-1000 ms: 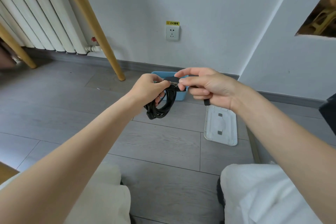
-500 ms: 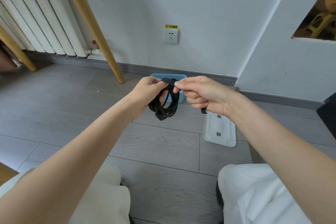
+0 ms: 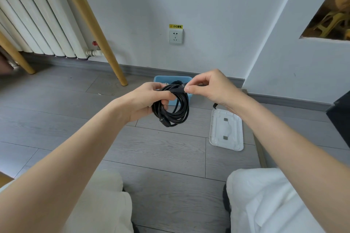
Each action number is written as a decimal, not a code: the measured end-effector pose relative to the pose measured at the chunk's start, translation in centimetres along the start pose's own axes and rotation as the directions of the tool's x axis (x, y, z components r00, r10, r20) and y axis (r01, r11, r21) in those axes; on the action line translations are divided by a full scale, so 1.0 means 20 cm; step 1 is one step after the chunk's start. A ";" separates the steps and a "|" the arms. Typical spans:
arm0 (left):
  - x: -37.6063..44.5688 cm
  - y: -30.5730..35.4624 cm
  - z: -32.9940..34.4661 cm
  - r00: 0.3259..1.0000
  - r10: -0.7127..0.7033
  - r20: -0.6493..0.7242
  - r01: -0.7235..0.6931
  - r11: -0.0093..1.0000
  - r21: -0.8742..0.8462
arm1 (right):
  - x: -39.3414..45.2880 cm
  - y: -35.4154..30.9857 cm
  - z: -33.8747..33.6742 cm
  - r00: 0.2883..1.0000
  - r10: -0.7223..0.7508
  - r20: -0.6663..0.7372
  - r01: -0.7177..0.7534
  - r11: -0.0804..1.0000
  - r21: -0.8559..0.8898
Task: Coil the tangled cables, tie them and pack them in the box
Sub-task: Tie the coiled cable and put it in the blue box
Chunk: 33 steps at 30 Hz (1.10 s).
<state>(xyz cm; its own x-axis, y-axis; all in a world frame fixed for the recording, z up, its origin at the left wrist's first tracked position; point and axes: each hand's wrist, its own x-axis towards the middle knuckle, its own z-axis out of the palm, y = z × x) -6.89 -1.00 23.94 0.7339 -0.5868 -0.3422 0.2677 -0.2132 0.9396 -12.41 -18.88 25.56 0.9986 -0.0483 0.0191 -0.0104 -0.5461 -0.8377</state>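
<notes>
A coiled black cable [image 3: 173, 109] hangs in the air in front of me, above the floor. My left hand [image 3: 145, 100] grips the coil at its upper left, fingers curled through the loop. My right hand [image 3: 208, 87] pinches a black strap [image 3: 178, 90] that crosses the top of the coil. A short black end [image 3: 215, 105] sticks out below my right wrist. Behind the coil a blue box [image 3: 161, 78] stands on the floor against the wall, mostly hidden by my hands, with something dark inside it.
The box's white lid [image 3: 226, 130] lies flat on the grey floor to the right. A wooden chair leg [image 3: 106, 49] slants down at the left, in front of a white radiator [image 3: 37, 24]. A wall socket [image 3: 175, 36] sits above the box. My knees in light trousers fill the bottom.
The coil has opened into a rounder, wider loop. My right hand has lifted a little and now pinches the strap across the coil's top.
</notes>
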 end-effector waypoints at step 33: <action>-0.07 0.04 0.08 0.936 0.044 0.349 -0.070 0.996 0.063 | -0.01 0.03 0.00 0.916 0.084 0.392 -0.288 0.818 0.498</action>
<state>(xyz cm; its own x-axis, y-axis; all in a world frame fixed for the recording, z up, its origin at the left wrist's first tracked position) -8.72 -1.57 25.18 0.4806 -0.8315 -0.2785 0.1757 -0.2199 0.9596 -12.64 -19.25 25.05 0.9339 0.2375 -0.2673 -0.2713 -0.0165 -0.9624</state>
